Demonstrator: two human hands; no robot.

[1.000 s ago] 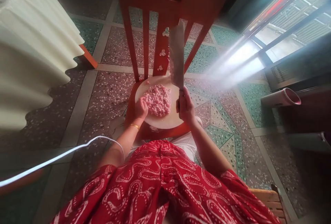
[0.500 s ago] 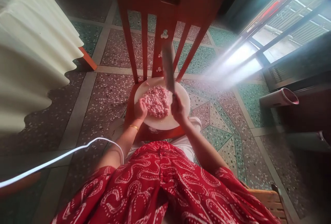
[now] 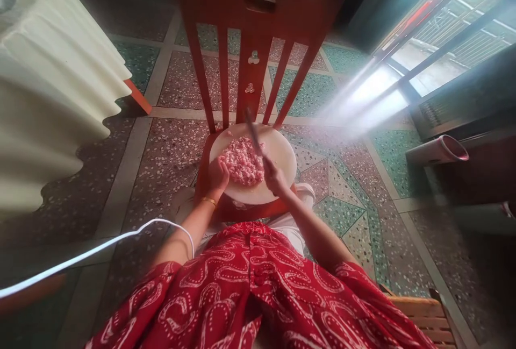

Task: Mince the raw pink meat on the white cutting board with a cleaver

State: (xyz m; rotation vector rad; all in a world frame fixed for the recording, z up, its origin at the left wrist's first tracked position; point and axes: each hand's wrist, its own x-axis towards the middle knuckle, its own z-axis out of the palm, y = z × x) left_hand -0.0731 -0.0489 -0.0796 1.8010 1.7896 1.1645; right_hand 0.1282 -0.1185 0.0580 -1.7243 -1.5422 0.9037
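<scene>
A round white cutting board (image 3: 280, 151) lies on the seat of a red wooden chair (image 3: 258, 13). A heap of pink minced meat (image 3: 241, 162) sits on the board. My right hand (image 3: 276, 177) grips the handle of a cleaver (image 3: 253, 135), whose blade is down on the right side of the meat, seen edge-on and blurred. My left hand (image 3: 218, 174) rests on the board's left edge, fingers curled against the meat. A gold bangle is on my left wrist.
A cream corrugated panel (image 3: 52, 96) stands at the left. A white cable (image 3: 92, 252) crosses the terrazzo floor near my left arm. A pink-rimmed tube (image 3: 441, 151) lies at the right by a bright window. A wooden seat corner (image 3: 423, 314) shows at lower right.
The cleaver came down from raised high in front of the chair back onto the meat. My right hand dropped with it. My left hand stayed at the board's edge.
</scene>
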